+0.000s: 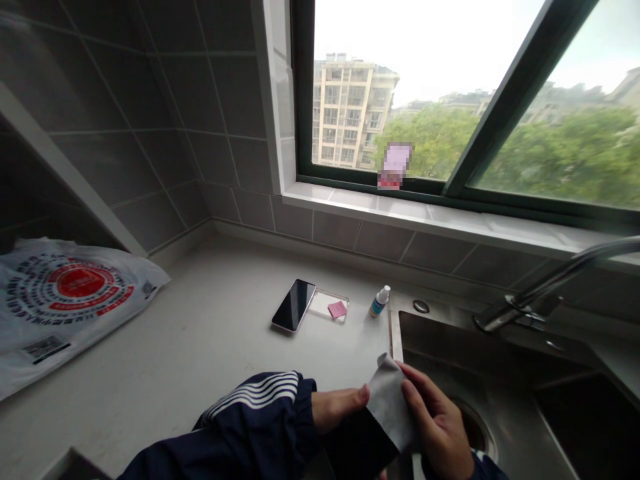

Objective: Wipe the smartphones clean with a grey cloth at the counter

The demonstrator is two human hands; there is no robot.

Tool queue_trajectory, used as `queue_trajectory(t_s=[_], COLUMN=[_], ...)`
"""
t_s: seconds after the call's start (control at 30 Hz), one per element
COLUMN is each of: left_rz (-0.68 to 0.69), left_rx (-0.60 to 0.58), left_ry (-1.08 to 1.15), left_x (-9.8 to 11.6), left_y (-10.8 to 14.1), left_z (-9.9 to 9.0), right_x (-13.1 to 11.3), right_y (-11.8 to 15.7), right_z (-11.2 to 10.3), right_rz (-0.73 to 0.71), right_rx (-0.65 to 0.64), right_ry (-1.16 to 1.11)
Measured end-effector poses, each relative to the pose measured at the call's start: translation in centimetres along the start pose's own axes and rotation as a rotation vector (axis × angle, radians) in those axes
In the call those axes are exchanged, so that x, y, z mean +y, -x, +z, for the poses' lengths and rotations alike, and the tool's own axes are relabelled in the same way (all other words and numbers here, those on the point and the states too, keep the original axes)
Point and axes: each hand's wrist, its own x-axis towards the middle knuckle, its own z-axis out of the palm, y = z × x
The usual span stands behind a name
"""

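Note:
My left hand (337,408) is closed on a dark, flat, straight-edged thing (357,445), its thumb on the upper edge. What kind of thing it is I cannot make out, and its lower part is cut off by the frame. Over its right side lies a thin grey cloth (390,400), pinched in my right hand (443,423). Beyond my hands, a phone (295,305) with a black screen lies on the counter. Touching it is a clear phone case (323,303) with a small pink folded piece (337,309) on it. A small spray bottle (380,301) stands upright nearby.
To the right is a steel sink (520,427) with a chrome faucet (530,290). A white plastic bag (75,293) with red print lies at the left of the pale counter (220,300). Behind runs a tiled windowsill (350,203); a blurred pink item (397,163) stands there.

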Motion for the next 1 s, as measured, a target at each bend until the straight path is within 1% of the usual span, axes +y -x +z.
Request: queue_trajectory(t_s=[0.1, 0.23, 0.33, 0.53, 0.7, 0.83, 1.0], left_rz=[0.0, 0.021, 0.04, 0.02, 0.022, 0.023, 0.016], left_rx=[0.027, 0.009, -0.018, -0.035, 0.006, 0.008, 0.016], left_ry=[-0.01, -0.041, -0.042, -0.062, -0.067, -0.063, -0.054], left_x=[0.4, 0.9, 0.7, -0.7, -0.5, -0.2, -0.3], left_y=[0.1, 0.2, 0.0, -0.9, -0.9, -0.8, -1.0], left_z=[0.4, 0.6, 0.1, -1.1, -0.8, -0.6, -0.6], right_x=[0.2, 0.2, 0.2, -0.1, 0.0, 0.5, 0.7], right_y=[0.1, -0.1, -0.2, 0.0, -0.2, -0.3, -0.2], right_z=[0.0, -0.1, -0.1, 0.1, 0.1, -0.1, 0.0], right_rz=[-0.004, 0.003, -0.001, 0.034, 0.044, 0.062, 0.101], right_rx=[-0.007, 0.029, 0.053, 0.019, 0.015, -0.002, -0.008], right_ry=[0.013, -0.015, -0.041, -0.054, -0.085, -0.094, -0.104])
